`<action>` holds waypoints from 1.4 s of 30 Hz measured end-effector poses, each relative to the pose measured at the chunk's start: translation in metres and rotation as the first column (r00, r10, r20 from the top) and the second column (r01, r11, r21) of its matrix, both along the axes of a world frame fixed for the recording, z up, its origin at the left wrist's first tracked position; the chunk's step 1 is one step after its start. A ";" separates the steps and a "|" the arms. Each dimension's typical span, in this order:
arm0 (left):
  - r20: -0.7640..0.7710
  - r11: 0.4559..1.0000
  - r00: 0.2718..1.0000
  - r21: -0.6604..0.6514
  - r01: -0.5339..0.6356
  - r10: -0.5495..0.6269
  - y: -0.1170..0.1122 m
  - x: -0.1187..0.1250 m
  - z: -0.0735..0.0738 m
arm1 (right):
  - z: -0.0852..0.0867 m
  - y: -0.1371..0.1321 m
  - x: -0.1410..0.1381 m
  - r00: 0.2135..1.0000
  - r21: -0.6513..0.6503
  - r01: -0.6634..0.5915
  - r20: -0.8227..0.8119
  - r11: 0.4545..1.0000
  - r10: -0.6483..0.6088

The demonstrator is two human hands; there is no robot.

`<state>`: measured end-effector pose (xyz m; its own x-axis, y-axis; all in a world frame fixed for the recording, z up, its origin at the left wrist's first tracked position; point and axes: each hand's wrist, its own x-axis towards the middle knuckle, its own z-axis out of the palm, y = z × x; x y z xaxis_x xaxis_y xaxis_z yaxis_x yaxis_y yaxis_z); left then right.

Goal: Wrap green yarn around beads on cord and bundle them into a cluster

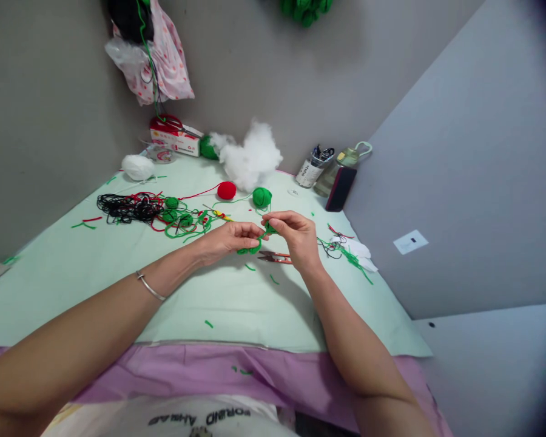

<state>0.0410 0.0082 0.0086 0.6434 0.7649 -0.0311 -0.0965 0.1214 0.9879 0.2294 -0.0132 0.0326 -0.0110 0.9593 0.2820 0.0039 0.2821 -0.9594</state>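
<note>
My left hand [230, 238] and my right hand [295, 233] meet over the middle of the pale green table cover [118, 273]. Both pinch a small green yarn piece [257, 241] between their fingertips. A strand runs from it up to a green yarn ball [261, 196] behind my hands. Small red-handled snips [275, 258] lie on the cover just under my right hand. A silver bangle [150, 286] circles my left wrist.
A red yarn ball [226, 190], tangled black, red and green yarn [141, 209], white stuffing [252, 158], a white yarn ball [137, 167], a red and white box [175, 138], a pen cup [312, 169], a bottle [341, 164]. Yarn scraps [350, 252] lie at right. Grey walls enclose the table.
</note>
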 end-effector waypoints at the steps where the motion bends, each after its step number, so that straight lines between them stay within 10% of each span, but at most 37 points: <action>1: 0.003 1.000 1.000 0.007 0.006 -0.006 0.001 0.000 0.000 | 0.000 0.000 0.000 1.000 0.004 0.000 -0.005 1.000 0.000; 23: 0.291 0.959 0.955 -0.282 0.028 0.058 -0.002 0.004 -0.009 | -0.002 0.000 0.003 0.989 0.076 -0.143 0.047 0.987 0.140; 34: 0.299 0.941 0.927 -0.312 -0.128 0.226 0.001 0.004 -0.002 | 0.008 -0.004 0.005 0.985 0.169 0.121 0.099 0.978 -0.139; 42: 0.288 0.938 0.924 -0.310 -0.157 0.250 0.005 -0.001 -0.005 | 0.010 -0.003 0.009 0.993 0.134 0.052 0.098 0.990 -0.065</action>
<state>0.0405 0.0128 0.0040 0.4852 0.8708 -0.0797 -0.4519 0.3277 0.8297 0.2382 -0.0162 0.0422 0.0088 0.9138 0.4060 0.1200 0.4021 -0.9077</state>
